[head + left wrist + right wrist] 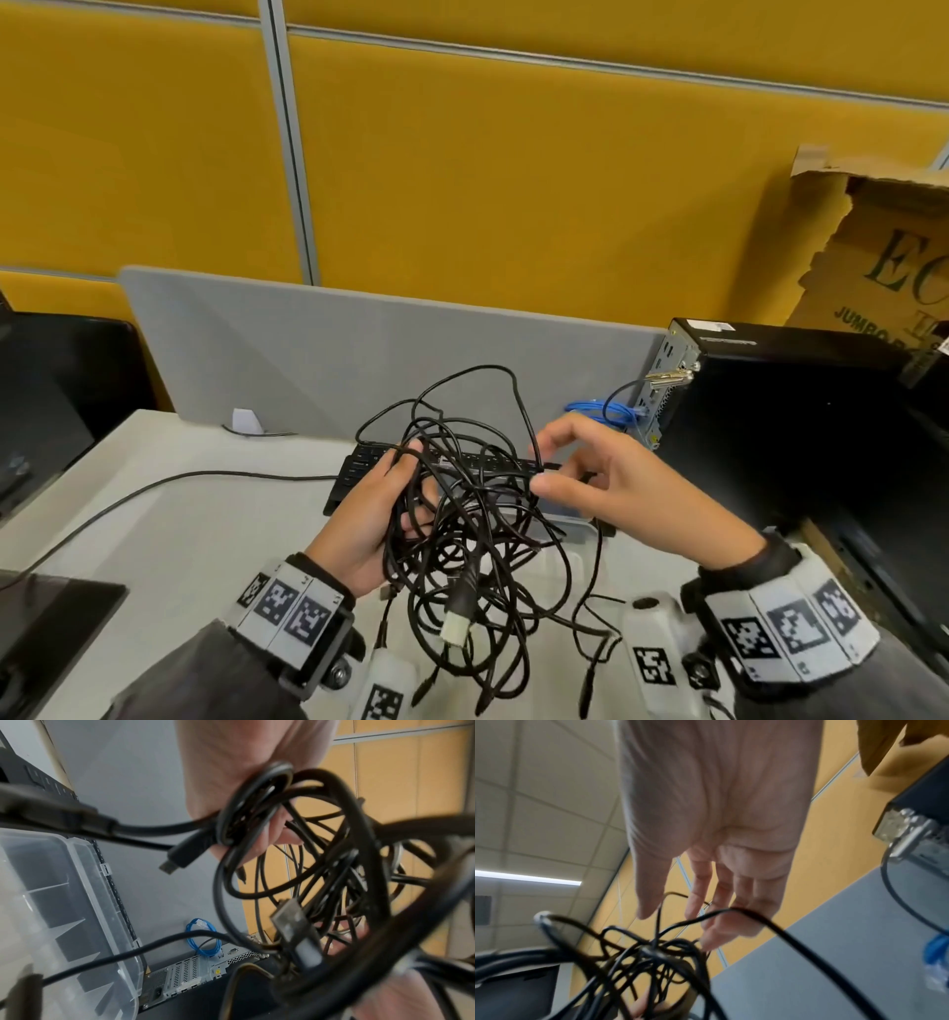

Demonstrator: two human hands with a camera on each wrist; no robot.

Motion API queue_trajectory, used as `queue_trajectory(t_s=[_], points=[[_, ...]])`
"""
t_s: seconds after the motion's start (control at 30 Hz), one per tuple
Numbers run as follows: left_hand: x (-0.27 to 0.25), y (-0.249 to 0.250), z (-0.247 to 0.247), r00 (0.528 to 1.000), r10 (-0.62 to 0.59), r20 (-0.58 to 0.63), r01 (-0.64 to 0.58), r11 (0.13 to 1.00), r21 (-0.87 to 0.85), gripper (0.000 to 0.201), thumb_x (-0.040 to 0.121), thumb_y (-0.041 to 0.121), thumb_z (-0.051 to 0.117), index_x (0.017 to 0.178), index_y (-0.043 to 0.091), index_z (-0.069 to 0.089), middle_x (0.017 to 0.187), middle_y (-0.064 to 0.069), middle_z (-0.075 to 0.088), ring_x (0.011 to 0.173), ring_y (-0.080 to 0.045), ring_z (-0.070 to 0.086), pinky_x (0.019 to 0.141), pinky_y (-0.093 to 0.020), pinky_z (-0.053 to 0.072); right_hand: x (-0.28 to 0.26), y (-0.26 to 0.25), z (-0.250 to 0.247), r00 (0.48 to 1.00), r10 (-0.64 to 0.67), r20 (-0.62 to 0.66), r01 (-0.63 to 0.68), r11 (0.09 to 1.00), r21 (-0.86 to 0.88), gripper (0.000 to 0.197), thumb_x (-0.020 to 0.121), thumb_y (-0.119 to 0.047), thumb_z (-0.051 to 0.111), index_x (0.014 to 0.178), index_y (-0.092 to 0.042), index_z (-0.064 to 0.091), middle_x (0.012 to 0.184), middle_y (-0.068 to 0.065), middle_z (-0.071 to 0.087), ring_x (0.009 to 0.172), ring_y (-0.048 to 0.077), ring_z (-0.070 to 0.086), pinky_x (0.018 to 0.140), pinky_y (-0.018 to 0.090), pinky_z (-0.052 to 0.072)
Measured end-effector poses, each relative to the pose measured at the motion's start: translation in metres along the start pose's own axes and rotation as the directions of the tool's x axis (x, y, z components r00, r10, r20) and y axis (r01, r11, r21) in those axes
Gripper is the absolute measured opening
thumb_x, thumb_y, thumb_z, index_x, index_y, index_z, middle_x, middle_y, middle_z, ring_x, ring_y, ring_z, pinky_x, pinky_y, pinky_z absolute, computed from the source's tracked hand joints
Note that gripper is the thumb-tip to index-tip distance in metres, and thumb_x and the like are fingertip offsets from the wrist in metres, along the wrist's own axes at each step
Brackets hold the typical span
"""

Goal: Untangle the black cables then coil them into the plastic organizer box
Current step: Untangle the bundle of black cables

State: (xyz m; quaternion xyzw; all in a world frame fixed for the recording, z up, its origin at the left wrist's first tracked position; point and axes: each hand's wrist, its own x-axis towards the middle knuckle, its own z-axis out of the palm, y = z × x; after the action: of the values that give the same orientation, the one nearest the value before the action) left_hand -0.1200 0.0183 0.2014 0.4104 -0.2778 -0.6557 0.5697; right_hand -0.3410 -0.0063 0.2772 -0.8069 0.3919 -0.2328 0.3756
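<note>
A tangle of thin black cables (477, 519) hangs in the air over the desk, with plug ends and a white connector (454, 628) dangling low. My left hand (382, 496) grips the bundle's left side; in the left wrist view its fingers (259, 835) curl round several loops (334, 862). My right hand (552, 462) is at the tangle's right side, fingers spread and nearly straight (700, 882), with one strand (744, 911) crossing in front of them. The clear plastic organizer box (85, 882) lies on the desk below, its dividers visible; the cables mostly hide it in the head view (570, 529).
A black keyboard (359, 465) lies behind the tangle, before a grey divider (334, 354). A black computer tower (780, 411) with a blue cable (598, 411) stands at right, a torn cardboard box (873, 246) behind it. Another black cable (154, 488) runs across the left of the desk.
</note>
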Motion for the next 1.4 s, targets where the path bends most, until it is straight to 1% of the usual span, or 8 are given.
queue_trajectory(t_s=[0.17,0.47,0.73,0.97,1.07,1.13,1.3,1.4], points=[[0.001,0.005,-0.001,1.000,-0.018,0.024,0.019,0.999,-0.042,0.017,0.094,0.034,0.043,0.091,0.018,0.046,0.049,0.004,0.049,0.039,-0.006,0.039,0.046,-0.019,0.029,-0.003,0.001,-0.007,0.990,-0.055,-0.129,0.054,0.998,-0.013,0.006,0.082,-0.018,0.068,0.085,-0.023,0.066,0.077,-0.012,0.063,0.068,0.008,0.058,0.072,0.034,0.053],[-0.007,0.012,0.010,0.998,0.017,0.057,-0.014,0.999,-0.046,0.020,0.094,0.032,0.044,0.080,0.018,0.044,0.047,0.004,0.046,0.034,-0.005,0.037,0.036,-0.014,0.028,-0.001,-0.016,0.012,0.919,-0.240,-0.314,0.253,0.967,0.002,0.023,0.077,-0.002,0.070,0.073,-0.024,0.066,0.077,-0.016,0.067,0.072,0.001,0.064,0.067,0.010,0.046],[-0.011,0.015,0.013,0.998,0.037,0.042,-0.036,0.999,-0.034,0.022,0.080,0.037,0.056,0.086,0.017,0.049,0.060,-0.001,0.050,0.043,-0.010,0.038,0.039,-0.018,0.041,0.006,-0.013,0.022,0.858,-0.361,-0.364,0.351,0.931,-0.097,0.034,0.077,0.005,0.069,0.067,-0.023,0.052,0.074,-0.003,0.068,0.078,0.002,0.068,0.062,0.011,0.046],[-0.015,0.018,0.017,0.999,0.050,0.015,-0.049,0.994,-0.099,0.015,0.089,0.031,0.049,0.084,0.017,0.048,0.056,-0.001,0.045,0.033,-0.005,0.034,0.032,-0.013,0.030,-0.001,-0.012,0.029,0.772,-0.314,-0.553,0.212,0.947,-0.241,0.027,0.084,-0.041,0.059,0.063,-0.026,0.053,0.070,-0.010,0.049,0.079,0.008,0.049,0.076,0.017,0.035],[-0.015,0.019,0.020,0.996,0.081,-0.044,-0.085,0.989,-0.123,0.015,0.092,0.029,0.049,0.083,0.017,0.049,0.059,-0.002,0.045,0.037,-0.007,0.042,0.033,-0.014,0.035,-0.006,-0.012,0.032,0.927,-0.154,-0.342,0.099,0.980,-0.172,0.043,0.092,-0.048,0.032,0.067,-0.031,0.063,0.076,-0.012,0.054,0.082,0.007,0.050,0.079,0.027,0.035],[-0.013,0.019,0.022,0.992,0.101,-0.071,-0.110,0.986,-0.128,0.017,0.093,0.028,0.048,0.081,0.017,0.048,0.059,-0.001,0.044,0.037,-0.007,0.043,0.033,-0.016,0.037,-0.004,-0.011,0.034,0.988,-0.070,-0.139,0.042,0.981,-0.191,0.033,0.095,-0.038,0.039,0.077,-0.033,0.066,0.077,-0.012,0.051,0.081,0.001,0.048,0.074,0.020,0.032],[-0.011,0.012,0.022,0.988,0.121,-0.096,-0.124,0.992,-0.028,0.021,0.080,0.038,0.055,0.081,0.019,0.049,0.056,0.003,0.047,0.054,-0.012,0.033,0.047,-0.021,0.032,0.003,-0.007,0.037,0.999,0.046,0.020,-0.046,0.999,0.011,0.022,0.094,-0.021,0.052,0.105,-0.020,0.071,0.073,-0.014,0.051,0.068,-0.006,0.046,0.070,0.008,0.037],[-0.011,0.013,0.022,0.983,0.149,-0.104,-0.151,0.988,-0.018,0.020,0.086,0.036,0.052,0.079,0.017,0.049,0.052,0.004,0.048,0.048,-0.011,0.040,0.043,-0.020,0.039,0.002,-0.004,0.039,0.995,0.083,0.060,-0.095,0.965,0.246,0.017,0.092,-0.019,0.056,0.090,-0.022,0.073,0.078,-0.019,0.064,0.078,-0.001,0.056,0.077,0.015,0.044]])
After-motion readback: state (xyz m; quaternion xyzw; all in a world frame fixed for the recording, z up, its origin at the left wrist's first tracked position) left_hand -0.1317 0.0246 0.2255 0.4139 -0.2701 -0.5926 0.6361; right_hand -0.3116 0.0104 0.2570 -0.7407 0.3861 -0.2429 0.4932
